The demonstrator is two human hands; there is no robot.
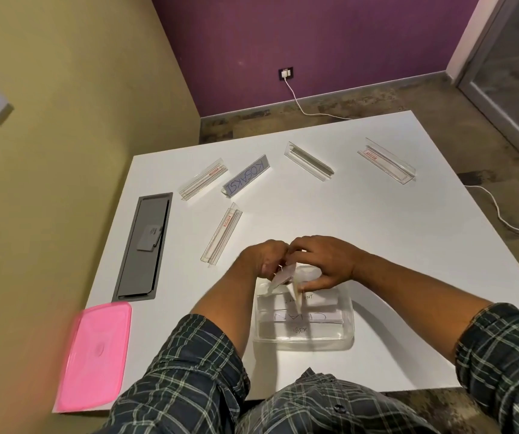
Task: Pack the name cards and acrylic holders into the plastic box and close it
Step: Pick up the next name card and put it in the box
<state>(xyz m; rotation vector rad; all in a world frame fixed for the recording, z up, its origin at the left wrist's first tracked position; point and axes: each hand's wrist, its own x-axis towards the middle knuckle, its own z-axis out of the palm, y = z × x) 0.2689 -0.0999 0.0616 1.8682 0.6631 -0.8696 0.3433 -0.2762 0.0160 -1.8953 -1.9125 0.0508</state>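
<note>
Five clear acrylic holders (309, 162) wait on the white table (345, 230); both hands (323, 264) pinch a white paper card (283, 277) over the clear plastic box (303, 343), pink lid (95, 355) off

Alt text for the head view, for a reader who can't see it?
Both hands, left and right, hold a name card over an open clear plastic box that already contains cards. Five acrylic holders, one reading KOSAKSI, lie on the white table; a pink lid sits at left.
</note>
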